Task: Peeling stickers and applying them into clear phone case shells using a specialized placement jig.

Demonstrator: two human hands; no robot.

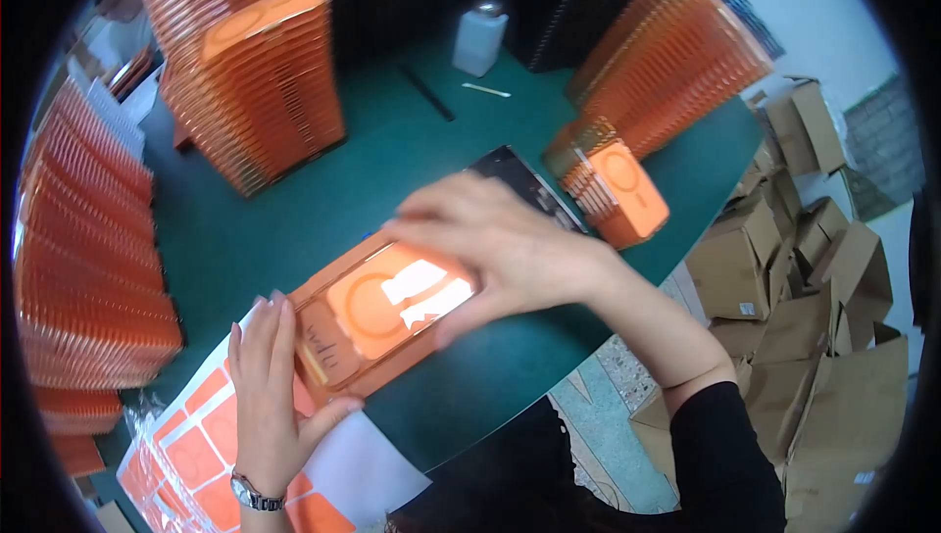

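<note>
A shallow orange rectangular box (pixel 421 352) lies slantwise between my hands, low over the green table. Its glossy orange panel (pixel 377 313) carries a ring shape and catches bright glare. At the box's left end, my left hand (pixel 265 396) grips the edge, thumb on the near side and fingers on the far side. My right hand (pixel 500 244), slightly blurred, spans the right end with its thumb at the near corner and its fingers across the far edge. Beneath my left hand is a white sheet with orange rounded stickers (pixel 191 460). A dark flat case (pixel 520 175) lies partly behind my right hand.
Tall stacks of orange boxes stand at the far left (pixel 265 92), left edge (pixel 88 249) and far right (pixel 676 48). A smaller orange stack (pixel 627 195) sits nearby. A white bottle (pixel 480 40) stands at the back. Cardboard cartons (pixel 774 337) crowd the floor at right.
</note>
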